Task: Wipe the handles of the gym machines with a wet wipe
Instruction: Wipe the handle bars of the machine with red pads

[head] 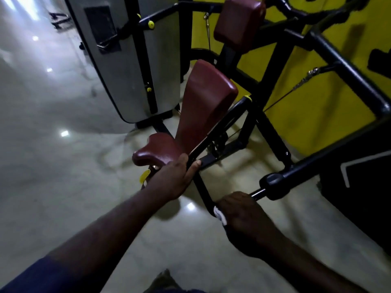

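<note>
wiping 1 handle (258, 193) right of the seat (155, 152): right hand (243, 210) clamps wet wipe (220, 215) on it, left hand (175, 176) grips frame (208, 159); others likely remain.

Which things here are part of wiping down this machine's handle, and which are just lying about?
In the job:
wet wipe
machine handle, which the right hand grips through the wipe
left hand, holding the frame bar

Just around:
maroon seat
back pad
grey weight-stack cover
yellow wall

The glossy pale floor (63, 166) bears the black machine frame (275, 136) and grey weight-stack housing (127, 70).
</note>
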Action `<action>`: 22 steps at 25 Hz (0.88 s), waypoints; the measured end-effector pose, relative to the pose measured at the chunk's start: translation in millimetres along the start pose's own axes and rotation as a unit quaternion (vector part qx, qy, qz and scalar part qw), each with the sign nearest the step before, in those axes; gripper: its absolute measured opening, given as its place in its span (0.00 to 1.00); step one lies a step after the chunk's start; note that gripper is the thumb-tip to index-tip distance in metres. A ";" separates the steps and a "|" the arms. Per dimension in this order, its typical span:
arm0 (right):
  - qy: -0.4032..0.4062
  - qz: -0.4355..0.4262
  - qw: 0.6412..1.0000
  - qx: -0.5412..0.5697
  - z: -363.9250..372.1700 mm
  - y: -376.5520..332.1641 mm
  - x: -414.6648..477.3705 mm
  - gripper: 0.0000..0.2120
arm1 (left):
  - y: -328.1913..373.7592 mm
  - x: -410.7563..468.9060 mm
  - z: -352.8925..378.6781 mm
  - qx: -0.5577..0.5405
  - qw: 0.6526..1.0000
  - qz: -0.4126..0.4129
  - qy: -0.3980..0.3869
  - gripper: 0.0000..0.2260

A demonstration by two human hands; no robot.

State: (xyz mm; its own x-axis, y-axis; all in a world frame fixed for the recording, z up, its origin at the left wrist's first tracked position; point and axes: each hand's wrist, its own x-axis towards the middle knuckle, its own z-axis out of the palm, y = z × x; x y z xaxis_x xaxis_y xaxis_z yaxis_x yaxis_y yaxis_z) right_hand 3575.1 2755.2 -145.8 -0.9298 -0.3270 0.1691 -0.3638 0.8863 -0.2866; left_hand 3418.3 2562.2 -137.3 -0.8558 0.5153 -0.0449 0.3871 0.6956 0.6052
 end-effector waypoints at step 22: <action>0.124 -0.145 0.952 -0.242 -115.6 126.3 171.0 0.17 | 110.5 100.6 -9.0 -0.225 0.945 -0.047 0.233 0.20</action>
State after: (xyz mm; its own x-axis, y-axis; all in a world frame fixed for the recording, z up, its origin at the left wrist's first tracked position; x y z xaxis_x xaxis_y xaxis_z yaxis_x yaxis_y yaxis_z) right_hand 3376.7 2849.1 -44.2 -0.7312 -0.5462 0.4087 -0.4790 0.8377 0.2625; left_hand 3371.8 2686.4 -67.8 -0.9780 0.1131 0.1754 0.2061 0.3909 0.8971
